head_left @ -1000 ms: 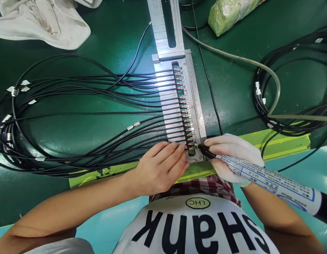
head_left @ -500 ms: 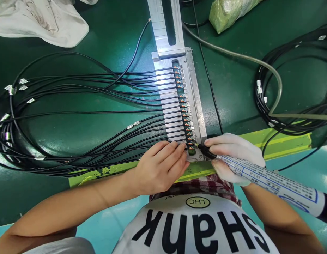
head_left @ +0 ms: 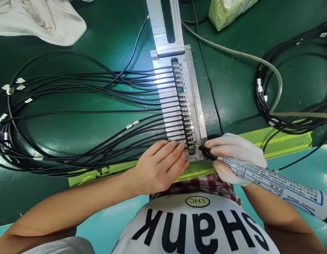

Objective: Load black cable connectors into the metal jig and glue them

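Note:
A long metal fixture (head_left: 195,92) lies on the green mat and holds a row of several black cables (head_left: 100,106) whose coloured wire ends sit in its slot. My bare left hand (head_left: 159,167) lies flat with fingers stretched out, pressing the nearest cables against the fixture's near end. My right hand (head_left: 236,155), in a white glove, grips a white pen-shaped tool (head_left: 269,181) with printed text. The tool's black tip (head_left: 205,152) touches the nearest wire ends at the fixture's near right corner.
A coil of black cables (head_left: 290,88) and a grey hose (head_left: 258,63) lie to the right. A white cloth (head_left: 38,19) sits at the far left, a green wrapped bundle (head_left: 229,10) at the far right. Yellow-green tape (head_left: 282,141) marks the mat's near edge.
Both hands stay at the fixture's near end. The view has shifted slightly, and the pen tool's tip remains at the nearest wire ends.

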Demonstrator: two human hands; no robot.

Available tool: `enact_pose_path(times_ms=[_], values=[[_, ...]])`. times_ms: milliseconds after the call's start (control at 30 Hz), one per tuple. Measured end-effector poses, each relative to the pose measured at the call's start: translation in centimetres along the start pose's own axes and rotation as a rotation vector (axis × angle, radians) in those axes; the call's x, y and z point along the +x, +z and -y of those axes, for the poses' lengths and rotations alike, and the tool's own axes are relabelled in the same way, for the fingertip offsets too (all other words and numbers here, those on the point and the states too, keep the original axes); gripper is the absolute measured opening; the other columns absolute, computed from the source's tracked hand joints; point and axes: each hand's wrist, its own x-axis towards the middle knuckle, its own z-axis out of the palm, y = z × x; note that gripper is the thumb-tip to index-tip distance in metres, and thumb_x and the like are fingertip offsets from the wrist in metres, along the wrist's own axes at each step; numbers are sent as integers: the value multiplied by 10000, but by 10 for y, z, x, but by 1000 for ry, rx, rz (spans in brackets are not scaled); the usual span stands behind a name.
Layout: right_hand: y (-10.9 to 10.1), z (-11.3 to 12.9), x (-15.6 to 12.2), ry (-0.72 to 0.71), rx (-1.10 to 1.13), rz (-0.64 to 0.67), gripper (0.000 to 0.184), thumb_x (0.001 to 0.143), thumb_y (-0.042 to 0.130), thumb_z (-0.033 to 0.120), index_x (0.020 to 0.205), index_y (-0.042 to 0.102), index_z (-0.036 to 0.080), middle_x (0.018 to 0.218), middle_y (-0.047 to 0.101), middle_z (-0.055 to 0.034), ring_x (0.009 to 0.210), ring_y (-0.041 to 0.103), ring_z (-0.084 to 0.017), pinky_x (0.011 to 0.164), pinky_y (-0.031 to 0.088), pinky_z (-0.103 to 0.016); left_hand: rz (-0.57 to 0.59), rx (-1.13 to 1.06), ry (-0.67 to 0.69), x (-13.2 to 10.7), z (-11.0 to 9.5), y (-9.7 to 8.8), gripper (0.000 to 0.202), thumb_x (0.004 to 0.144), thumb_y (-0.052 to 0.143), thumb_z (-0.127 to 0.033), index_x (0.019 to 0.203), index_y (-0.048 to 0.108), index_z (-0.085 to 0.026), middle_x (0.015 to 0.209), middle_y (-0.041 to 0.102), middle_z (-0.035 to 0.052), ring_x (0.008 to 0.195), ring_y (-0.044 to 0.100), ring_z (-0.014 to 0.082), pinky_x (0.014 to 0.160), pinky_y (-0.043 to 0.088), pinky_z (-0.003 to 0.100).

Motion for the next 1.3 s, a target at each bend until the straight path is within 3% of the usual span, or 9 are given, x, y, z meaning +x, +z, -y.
enact_pose_path(times_ms=[433, 667, 933, 1133, 1300], values=[[1, 1, -1, 5, -24, -25, 182, 712, 707, 185, 891, 708, 218, 883, 766, -63, 740, 743, -230, 638, 603, -342, 21, 61, 55, -5, -3, 1, 236, 857, 727, -258, 1020, 706, -90, 1105, 737, 159, 986, 699, 255, 804, 577, 383], [-1, 2, -2, 8, -31, 9, 181, 731, 716, 170, 901, 697, 230, 917, 766, -61, 768, 739, -218, 666, 602, -343, 17, 63, 122, -3, -6, -3, 252, 867, 726, -296, 1001, 715, -83, 1084, 749, 139, 970, 714, 250, 809, 590, 372], [-2, 2, 0, -15, -26, 23, 172, 741, 704, 146, 908, 700, 185, 911, 757, -104, 763, 738, -236, 644, 591, -369, 14, 51, 80, -2, -11, -4, 193, 861, 733, -267, 943, 722, -92, 1063, 756, 132, 926, 723, 237, 773, 592, 356], [-6, -5, -8, -90, 93, -63, 207, 775, 682, 204, 978, 714, 172, 944, 747, -114, 770, 731, -241, 646, 597, -401, -3, 14, 60, -1, -10, -2, 206, 846, 747, -243, 956, 723, -71, 1049, 758, 140, 908, 724, 242, 754, 595, 361], [-5, -2, -8, -55, 60, -15, 144, 770, 679, 179, 911, 707, 176, 909, 751, -106, 738, 729, -229, 610, 595, -389, -3, 0, 63, -2, -9, -2, 226, 829, 764, -240, 959, 721, -61, 1049, 755, 155, 906, 723, 256, 754, 597, 373]])
